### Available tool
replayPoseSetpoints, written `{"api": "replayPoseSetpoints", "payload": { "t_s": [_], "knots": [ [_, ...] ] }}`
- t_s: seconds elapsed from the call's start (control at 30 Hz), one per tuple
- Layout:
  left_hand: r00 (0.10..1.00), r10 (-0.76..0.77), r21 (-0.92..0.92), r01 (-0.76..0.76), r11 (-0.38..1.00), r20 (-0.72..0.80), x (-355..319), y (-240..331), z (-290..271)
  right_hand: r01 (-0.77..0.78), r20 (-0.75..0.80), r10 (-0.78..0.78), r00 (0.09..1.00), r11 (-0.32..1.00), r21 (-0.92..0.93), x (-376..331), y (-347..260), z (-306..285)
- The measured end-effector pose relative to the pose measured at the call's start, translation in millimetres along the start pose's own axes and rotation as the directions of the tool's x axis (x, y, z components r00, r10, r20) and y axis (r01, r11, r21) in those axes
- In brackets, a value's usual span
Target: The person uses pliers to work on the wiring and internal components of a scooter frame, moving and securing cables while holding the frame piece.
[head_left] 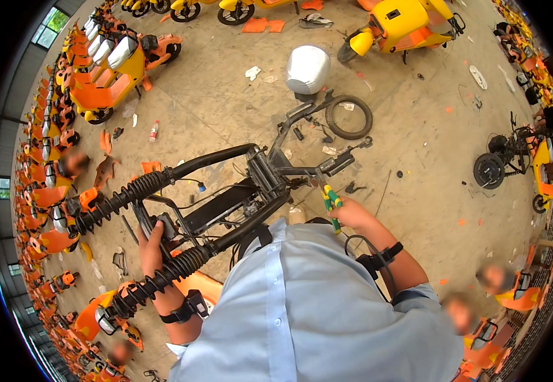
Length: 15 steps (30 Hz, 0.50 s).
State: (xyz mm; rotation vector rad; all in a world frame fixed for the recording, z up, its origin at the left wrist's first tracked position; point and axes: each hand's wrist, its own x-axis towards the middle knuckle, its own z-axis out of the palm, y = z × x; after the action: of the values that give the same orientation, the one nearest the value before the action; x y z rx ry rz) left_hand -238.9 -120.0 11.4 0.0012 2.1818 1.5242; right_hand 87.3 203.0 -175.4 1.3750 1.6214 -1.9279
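A stripped black scooter frame [269, 172] lies across in front of me, with two coil-spring shock absorbers [138, 191] pointing to the left. Between those springs, my left hand [152, 247] is closed around a black bar of the frame, thumb on top. On the other side, my right hand [351, 213] grips pliers [333, 201] with green and yellow handles. Their jaws point up at the frame's right end, beside a black cylindrical part [335, 164]. Whether the jaws touch anything is too small to tell. A loose cable with a blue connector [201, 187] hangs within the frame.
Ahead stand a silver-covered seat [308, 69] and a small wheel [349, 117] joined to frame parts. Rows of orange and yellow scooters [108, 83] line the left. A yellow scooter [400, 28] is parked ahead. Another stripped frame [499, 162] is at right. Scraps litter the concrete floor.
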Motion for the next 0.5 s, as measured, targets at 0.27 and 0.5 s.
{"api": "replayPoseSetpoints", "payload": {
  "t_s": [0.27,0.5],
  "knots": [
    [1.000,-0.017,-0.023,0.017,1.000,0.004,2.5,-2.5,5.8,0.009,-0.029,-0.016,0.999,0.975,-0.223,5.6,-20.1,-8.1],
    [0.999,-0.041,-0.010,0.041,0.999,-0.026,-3.1,7.5,16.5,-0.305,0.201,0.277,0.940,0.944,0.128,-0.9,-82.7,-37.4]
  ]
}}
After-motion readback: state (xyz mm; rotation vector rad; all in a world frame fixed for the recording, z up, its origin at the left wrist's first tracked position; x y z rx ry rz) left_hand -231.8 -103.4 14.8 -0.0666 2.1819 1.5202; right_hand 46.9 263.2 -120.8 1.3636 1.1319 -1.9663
